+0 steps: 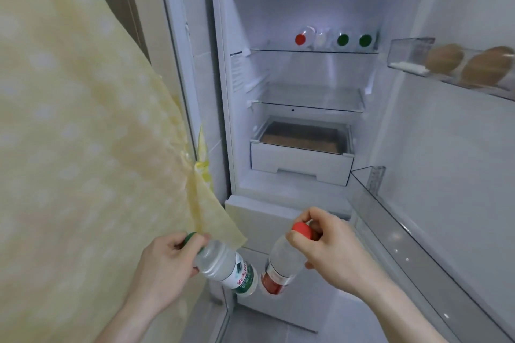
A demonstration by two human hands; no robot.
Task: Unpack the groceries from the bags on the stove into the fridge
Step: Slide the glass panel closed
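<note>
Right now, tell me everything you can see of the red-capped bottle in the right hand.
The red-capped bottle is a small clear plastic bottle, seemingly water, with a red screw cap on and a red label round its lower part. It is tilted, cap up toward the camera, base pointing down and left, held in the air before the open fridge, not yet inside. The right hand grips it at the neck and shoulder, fingers around the cap. It hangs close beside the green-capped bottle; contact between them is unclear.
</note>
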